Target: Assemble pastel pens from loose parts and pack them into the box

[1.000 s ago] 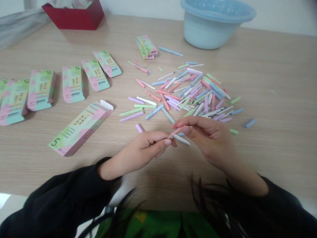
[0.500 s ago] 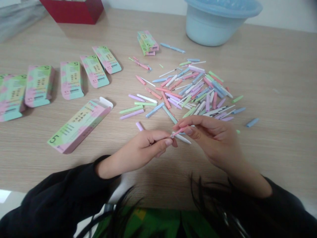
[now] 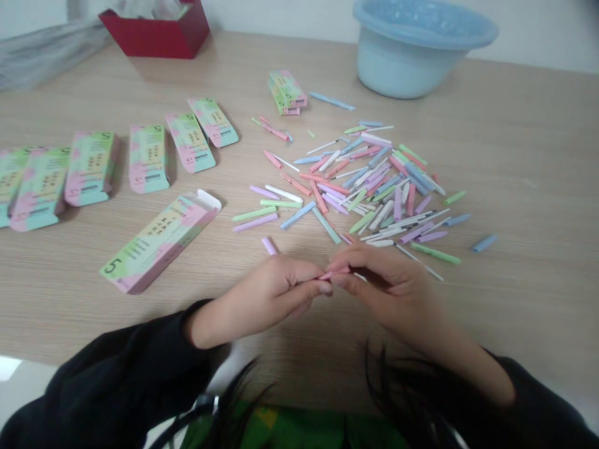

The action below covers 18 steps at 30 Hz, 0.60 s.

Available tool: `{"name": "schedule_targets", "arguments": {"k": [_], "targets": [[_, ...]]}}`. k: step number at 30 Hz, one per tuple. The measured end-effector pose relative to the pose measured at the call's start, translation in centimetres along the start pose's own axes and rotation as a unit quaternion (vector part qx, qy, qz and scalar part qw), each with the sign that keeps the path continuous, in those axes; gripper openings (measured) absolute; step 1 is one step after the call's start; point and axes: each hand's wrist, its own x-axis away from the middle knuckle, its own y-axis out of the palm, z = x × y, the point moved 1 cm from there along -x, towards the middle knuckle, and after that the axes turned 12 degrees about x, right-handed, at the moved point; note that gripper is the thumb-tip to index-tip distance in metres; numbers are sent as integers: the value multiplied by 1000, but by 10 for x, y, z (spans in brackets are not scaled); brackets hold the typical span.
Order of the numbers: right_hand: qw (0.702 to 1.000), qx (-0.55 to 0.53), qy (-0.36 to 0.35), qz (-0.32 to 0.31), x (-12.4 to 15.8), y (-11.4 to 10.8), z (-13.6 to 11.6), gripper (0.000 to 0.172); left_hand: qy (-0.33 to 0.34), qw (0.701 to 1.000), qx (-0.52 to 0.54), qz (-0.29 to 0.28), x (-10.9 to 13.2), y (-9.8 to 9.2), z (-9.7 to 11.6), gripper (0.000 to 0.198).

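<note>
A slim pink pen part (image 3: 337,272) spans the small gap between my two hands. My left hand (image 3: 278,287) pinches its left end between thumb and forefinger. The thumb and fingers of my right hand (image 3: 393,274) close on the other end, partly covering it. Just beyond my hands lies a loose heap of pastel pen parts (image 3: 369,171), with barrels, caps and thin refills mixed together. A short purple piece (image 3: 269,246) rests behind my left hand. To the right, a green barrel (image 3: 435,253) and a white refill (image 3: 418,262) lie near my right hand.
A pastel pen box (image 3: 161,240) with its end flap out lies at left. Several similar boxes (image 3: 148,157) form a row behind it, and a small stack (image 3: 287,90) stands farther back. A blue basin (image 3: 407,68) and a red box (image 3: 159,37) are at the rear.
The hands have come closer together, and less of the pink part shows, now lying more level. The view has shifted, so the table things appear slightly lower and farther right.
</note>
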Motion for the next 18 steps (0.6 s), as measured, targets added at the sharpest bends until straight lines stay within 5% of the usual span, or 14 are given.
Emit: {"name": "schedule_targets", "arguments": {"k": [9,14,18], "targets": [[998,-29,56,-27,2,-3,8,19,35,994,-103,-15,2,-8,-9,60],[999,48,3,-15,12,-25,11,19,-13,984,-174,44,-7,-34,20,53],[996,89,-3,-15,29,-31,22,17,1,949,-314,22,-39,-67,46,42]]}}
